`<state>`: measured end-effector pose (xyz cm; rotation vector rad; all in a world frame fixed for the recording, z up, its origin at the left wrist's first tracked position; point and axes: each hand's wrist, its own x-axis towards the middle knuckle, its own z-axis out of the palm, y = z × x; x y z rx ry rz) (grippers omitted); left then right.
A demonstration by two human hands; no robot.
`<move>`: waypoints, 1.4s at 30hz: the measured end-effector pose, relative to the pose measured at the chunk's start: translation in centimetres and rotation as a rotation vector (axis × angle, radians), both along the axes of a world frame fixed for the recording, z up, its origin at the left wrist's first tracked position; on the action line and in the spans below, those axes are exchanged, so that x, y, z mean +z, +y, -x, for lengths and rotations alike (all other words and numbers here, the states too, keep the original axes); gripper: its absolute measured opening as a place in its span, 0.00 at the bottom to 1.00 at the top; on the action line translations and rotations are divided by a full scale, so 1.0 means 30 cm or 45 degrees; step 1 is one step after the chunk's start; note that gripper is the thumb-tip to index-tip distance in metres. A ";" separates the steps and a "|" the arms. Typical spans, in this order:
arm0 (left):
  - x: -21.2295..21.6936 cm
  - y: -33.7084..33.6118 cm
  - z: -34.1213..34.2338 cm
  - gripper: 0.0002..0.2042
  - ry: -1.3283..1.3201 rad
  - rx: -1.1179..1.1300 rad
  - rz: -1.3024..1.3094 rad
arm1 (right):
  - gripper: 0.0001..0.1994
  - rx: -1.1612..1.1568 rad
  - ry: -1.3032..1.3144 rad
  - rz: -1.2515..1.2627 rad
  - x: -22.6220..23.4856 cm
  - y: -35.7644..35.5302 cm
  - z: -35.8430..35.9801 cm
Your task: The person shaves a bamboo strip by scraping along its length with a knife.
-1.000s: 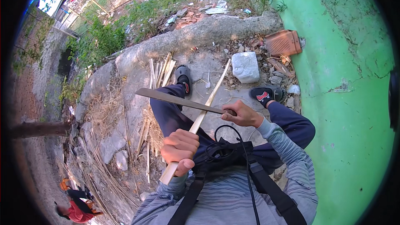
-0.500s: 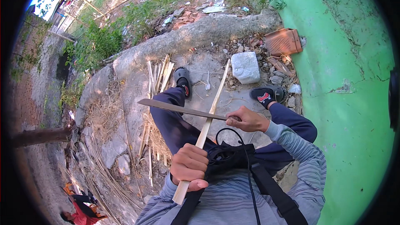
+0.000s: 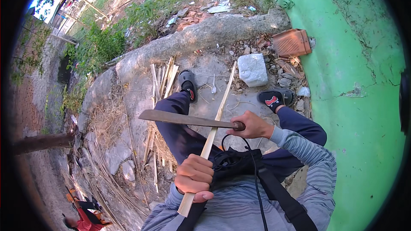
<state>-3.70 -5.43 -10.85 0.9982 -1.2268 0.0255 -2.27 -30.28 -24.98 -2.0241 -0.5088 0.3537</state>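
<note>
My left hand (image 3: 195,177) is closed round the near end of a long pale strip of split wood or bamboo (image 3: 210,139). The strip slants away from me, its far tip close to a white stone block (image 3: 252,69). In my right hand (image 3: 251,125) is the dark wooden handle of a machete (image 3: 184,118). Its broad, brownish blade points left and lies across the strip, roughly halfway along. Whether the edge bites into the wood cannot be made out.
Split pale strips (image 3: 164,79) lie beside my left shoe (image 3: 187,84). A green wall (image 3: 351,145) rises on the right, with a terracotta tile (image 3: 292,42) against it. A low rough kerb (image 3: 201,34) curves across the far side. At lower left, a person in red (image 3: 85,218) sits.
The machete has turned so its blade shows broader, and its handle has shifted slightly in my right hand. The strip has slid a little toward me with my left hand.
</note>
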 end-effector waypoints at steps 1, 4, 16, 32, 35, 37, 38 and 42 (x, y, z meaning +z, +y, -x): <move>0.006 -0.009 -0.002 0.21 -0.014 -0.011 -0.013 | 0.19 -0.017 -0.086 -0.025 -0.022 0.002 0.001; 0.015 -0.036 -0.012 0.22 -0.040 -0.035 0.047 | 0.13 -0.133 -0.062 0.030 -0.137 -0.035 -0.036; 0.007 -0.050 -0.013 0.23 -0.058 -0.016 0.081 | 0.09 -0.122 0.136 -0.092 -0.051 0.006 -0.011; -0.019 -0.002 -0.002 0.23 0.047 0.098 0.140 | 0.09 -0.157 0.098 -0.083 -0.203 -0.003 -0.080; -0.024 -0.006 0.000 0.23 0.093 0.131 0.187 | 0.08 -0.355 0.065 -0.014 -0.346 -0.022 -0.109; -0.021 -0.008 0.013 0.25 0.120 0.210 0.205 | 0.09 -0.451 0.047 0.069 -0.363 -0.014 -0.128; -0.013 -0.013 0.021 0.25 0.113 0.215 0.202 | 0.09 -0.446 0.041 0.063 -0.353 0.000 -0.130; -0.017 -0.030 0.034 0.31 0.269 0.493 0.315 | 0.10 -0.344 0.091 -0.120 -0.240 0.058 -0.086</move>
